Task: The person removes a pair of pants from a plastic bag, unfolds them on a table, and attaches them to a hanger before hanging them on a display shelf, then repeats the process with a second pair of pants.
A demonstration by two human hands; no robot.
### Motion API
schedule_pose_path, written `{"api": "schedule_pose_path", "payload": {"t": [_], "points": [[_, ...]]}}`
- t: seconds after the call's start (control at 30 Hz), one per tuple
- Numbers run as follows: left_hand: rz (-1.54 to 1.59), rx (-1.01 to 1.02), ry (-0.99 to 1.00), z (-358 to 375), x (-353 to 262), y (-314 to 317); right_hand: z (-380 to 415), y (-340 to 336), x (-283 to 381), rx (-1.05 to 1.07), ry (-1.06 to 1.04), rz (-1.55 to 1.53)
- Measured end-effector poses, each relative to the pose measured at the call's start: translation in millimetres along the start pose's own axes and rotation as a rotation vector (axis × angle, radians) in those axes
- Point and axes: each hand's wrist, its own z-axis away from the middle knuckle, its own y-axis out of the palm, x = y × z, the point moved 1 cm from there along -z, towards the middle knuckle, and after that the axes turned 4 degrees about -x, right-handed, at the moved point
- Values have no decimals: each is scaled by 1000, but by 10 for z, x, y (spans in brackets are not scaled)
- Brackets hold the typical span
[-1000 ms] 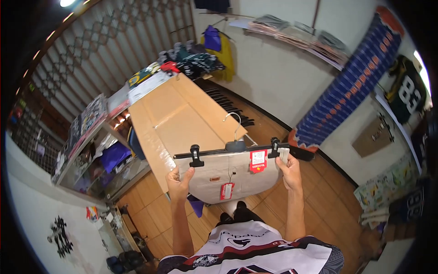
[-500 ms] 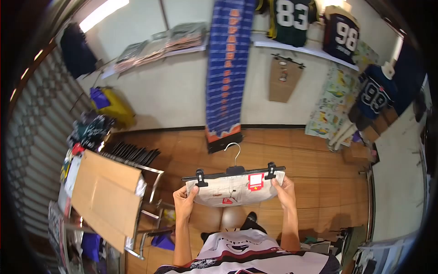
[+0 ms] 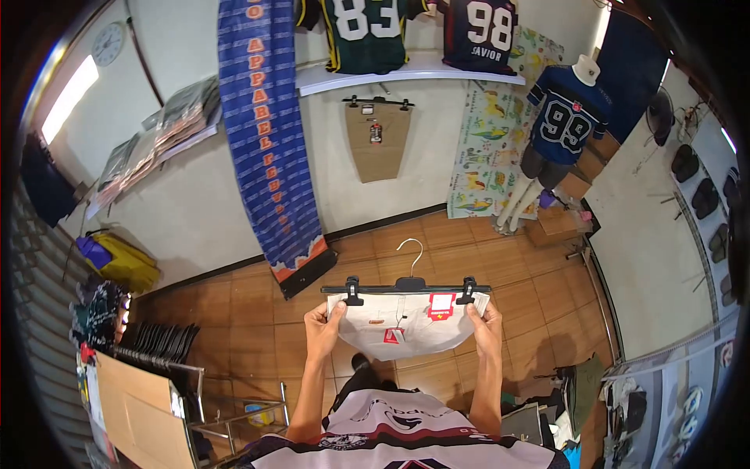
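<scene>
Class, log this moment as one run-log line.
left hand: grips shorts at left clip | right hand: grips shorts at right clip | clip hanger: level, hook up | red tags showing

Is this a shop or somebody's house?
Most likely a small sports clothing shop. Numbered jerseys hang on the wall, a mannequin wears another, and both hands hold tagged shorts clipped to a hanger.

My view is bright and evenly lit. A strip light (image 3: 69,98) high on the wall to my left glares white. The fisheye lens bends the walls and floor (image 3: 500,258) hard, and the corners fall to black. The centre is sharp; the edges smear. Shadows on the floor are soft.
</scene>
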Motion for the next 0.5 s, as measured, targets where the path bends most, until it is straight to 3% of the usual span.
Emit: {"api": "schedule_pose_path", "payload": {"t": [0.37,0.5], "points": [[-12,77,0,-1850,415,755,-1799,244,-17,-19,3,91],[3,33,27,-2566,243,1161,-2582,455,22,8,-46,102]]}}
